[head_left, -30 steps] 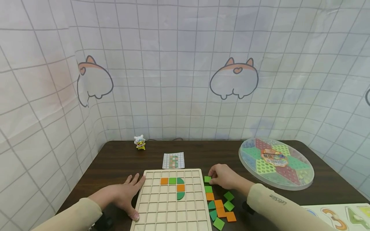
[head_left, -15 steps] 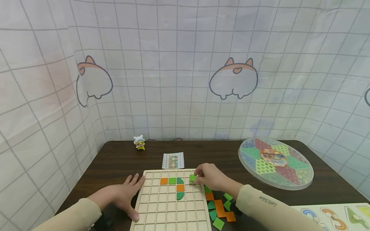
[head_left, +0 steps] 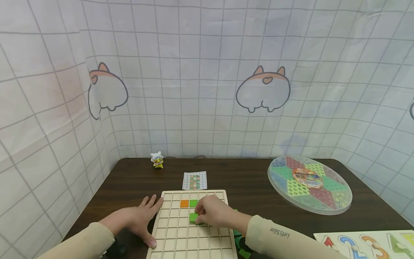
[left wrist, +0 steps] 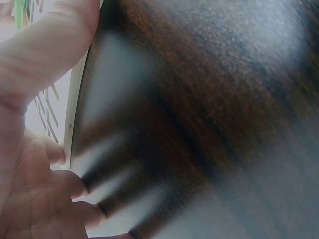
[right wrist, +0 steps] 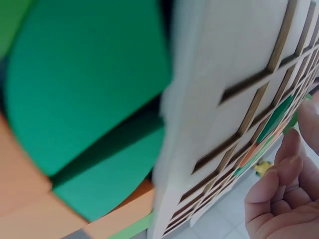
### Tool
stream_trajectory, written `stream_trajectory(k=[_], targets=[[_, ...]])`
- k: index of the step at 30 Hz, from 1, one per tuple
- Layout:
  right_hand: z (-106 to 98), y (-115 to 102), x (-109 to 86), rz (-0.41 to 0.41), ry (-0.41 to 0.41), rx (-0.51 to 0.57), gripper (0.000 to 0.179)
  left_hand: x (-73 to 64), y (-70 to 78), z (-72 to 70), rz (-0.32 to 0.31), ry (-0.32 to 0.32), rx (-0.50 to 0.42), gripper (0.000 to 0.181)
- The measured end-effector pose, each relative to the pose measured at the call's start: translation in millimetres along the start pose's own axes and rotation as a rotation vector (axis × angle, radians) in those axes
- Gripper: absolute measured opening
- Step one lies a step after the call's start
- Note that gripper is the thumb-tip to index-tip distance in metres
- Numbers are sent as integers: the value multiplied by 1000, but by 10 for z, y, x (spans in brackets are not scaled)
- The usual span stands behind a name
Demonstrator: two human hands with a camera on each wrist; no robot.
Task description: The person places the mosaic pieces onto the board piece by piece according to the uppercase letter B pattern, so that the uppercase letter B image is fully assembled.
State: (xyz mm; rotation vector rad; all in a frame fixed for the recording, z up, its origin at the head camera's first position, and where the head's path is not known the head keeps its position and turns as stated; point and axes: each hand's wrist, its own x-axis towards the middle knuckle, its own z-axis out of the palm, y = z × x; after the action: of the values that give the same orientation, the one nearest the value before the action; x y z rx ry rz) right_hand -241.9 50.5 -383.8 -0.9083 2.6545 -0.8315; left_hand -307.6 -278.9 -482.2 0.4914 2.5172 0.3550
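Right hand, mine, lower centre: pinching green square tile. Left hand, lower left: fingers spread, touching wooden gridded board.

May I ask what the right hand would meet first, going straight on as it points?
Probably the left hand, across the pale wooden grid board; depth is unclear, so perhaps the board itself.

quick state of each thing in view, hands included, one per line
Grid board, flat, partly filled
Green tile, held over the grid board; contact unclear
Right hand, pinching that tile
Left hand, fingers spread, at the grid board's left edge
Orange tile, lying flat
Pattern card, flat
Figurine, upright
Round game board, lying flat
Number board, partly out of frame
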Motion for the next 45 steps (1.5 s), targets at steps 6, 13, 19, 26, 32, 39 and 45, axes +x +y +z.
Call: stream_trajectory(k=[6, 13, 19, 26, 32, 39, 45], targets=[[34, -59, -2, 9, 26, -87, 18, -14, 26, -14, -4, 1, 1, 154], [42, -75, 4, 18, 34, -99, 17, -35, 48, -24, -3, 5, -4, 153], [50, -84, 8, 6, 33, -103, 14, -47, 56, -26, -3, 10, -5, 154], [66, -97, 7, -18, 51, -144, 16, -36, 41, -20, -2, 9, -6, 153], [74, -94, 5, -8, 56, -149, 20, -24, 33, -10, -3, 4, -8, 153], [87, -117, 21, 9, 56, -187, 16, -25, 46, -10, -7, 7, -8, 153], [99, -114, 40, 7, 48, -193, 13, -1, 7, -2, -6, 3, -10, 153]])
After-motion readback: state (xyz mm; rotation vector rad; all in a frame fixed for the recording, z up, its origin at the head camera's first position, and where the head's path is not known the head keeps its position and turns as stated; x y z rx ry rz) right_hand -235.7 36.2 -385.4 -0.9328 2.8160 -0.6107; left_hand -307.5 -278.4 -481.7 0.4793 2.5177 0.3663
